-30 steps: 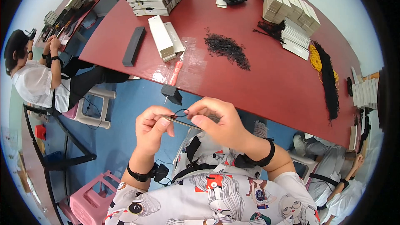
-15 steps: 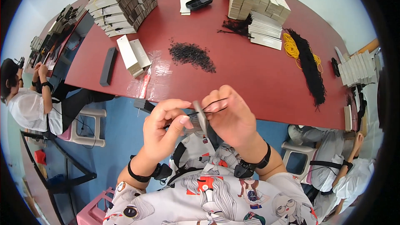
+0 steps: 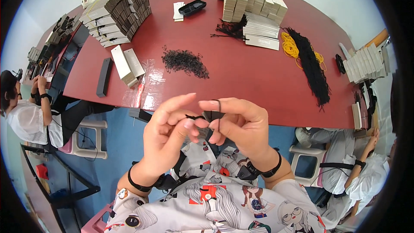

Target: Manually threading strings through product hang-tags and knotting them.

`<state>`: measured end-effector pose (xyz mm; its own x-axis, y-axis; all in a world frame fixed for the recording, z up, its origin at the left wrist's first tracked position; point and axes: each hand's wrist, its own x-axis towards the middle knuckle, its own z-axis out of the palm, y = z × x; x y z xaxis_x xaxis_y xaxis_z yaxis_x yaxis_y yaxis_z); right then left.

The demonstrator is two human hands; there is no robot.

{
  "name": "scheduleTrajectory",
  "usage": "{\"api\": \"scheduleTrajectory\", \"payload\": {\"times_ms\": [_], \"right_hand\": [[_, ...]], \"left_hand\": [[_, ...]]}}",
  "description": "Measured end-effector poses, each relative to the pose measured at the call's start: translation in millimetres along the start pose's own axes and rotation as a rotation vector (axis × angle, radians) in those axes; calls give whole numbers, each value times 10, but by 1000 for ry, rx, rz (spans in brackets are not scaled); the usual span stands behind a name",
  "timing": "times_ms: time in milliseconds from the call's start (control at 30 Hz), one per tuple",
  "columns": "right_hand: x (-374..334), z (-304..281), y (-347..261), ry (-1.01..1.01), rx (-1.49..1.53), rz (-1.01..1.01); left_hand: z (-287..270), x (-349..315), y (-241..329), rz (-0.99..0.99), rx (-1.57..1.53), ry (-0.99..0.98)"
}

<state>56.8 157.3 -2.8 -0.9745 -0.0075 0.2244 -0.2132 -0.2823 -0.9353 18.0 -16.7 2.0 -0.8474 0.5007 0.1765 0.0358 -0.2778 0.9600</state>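
Observation:
My left hand [image 3: 163, 131] pinches a thin black cord [image 3: 219, 118] between thumb and fingertips, just in front of the table's near edge. Facing it, my right hand [image 3: 246, 123] has its fingers closed on the same cord, which loops up over the index finger. A dark patch between the two hands may be the hang tag on this cord; fingers cover most of it. Beyond my hands lies a pile of small black loops [image 3: 185, 63]. To the right on the table is a long bundle of black cords [image 3: 311, 71] with yellow cord [image 3: 290, 45] beside it.
Tall stacks of tags [image 3: 116, 13] stand at the far left of the red table [image 3: 241, 75]. More banded stacks [image 3: 254, 2] and fanned white tags [image 3: 261, 32] lie at the back right. A black tray [image 3: 192, 7] sits at the back. People are seated on both sides.
The pale flat tag held edge-on between my hands has turned and is now mostly hidden. My right fingers have come lower, with the cord looped over the index finger. The view has shifted slightly.

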Motion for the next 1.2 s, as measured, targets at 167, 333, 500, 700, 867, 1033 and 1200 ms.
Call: {"api": "scheduleTrajectory", "payload": {"times_ms": [167, 333, 500, 700, 867, 1033, 1200], "right_hand": [[43, 61, -87, -34, -109, -14], [122, 3, -205, -110, 149, 78], [182, -66, -352, -176, 183, 199], [417, -329, -621, 46, -172, 10], [553, -297, -521, 110, -244, -434], [546, -280, -321, -59, -111, -433], [159, -317, -140, 56, -256, -66]], "left_hand": [[5, 14, 137, -60, 98, -80], [-119, 116, 104, 1, 79, -159], [-70, 215, -155, 42, 0, -262], [-75, 188, -145, -69, 79, -279], [20, 196, -33, -168, 58, -228], [54, 226, -21, -218, 71, -311], [138, 223, -132, -245, -23, -151]]}}
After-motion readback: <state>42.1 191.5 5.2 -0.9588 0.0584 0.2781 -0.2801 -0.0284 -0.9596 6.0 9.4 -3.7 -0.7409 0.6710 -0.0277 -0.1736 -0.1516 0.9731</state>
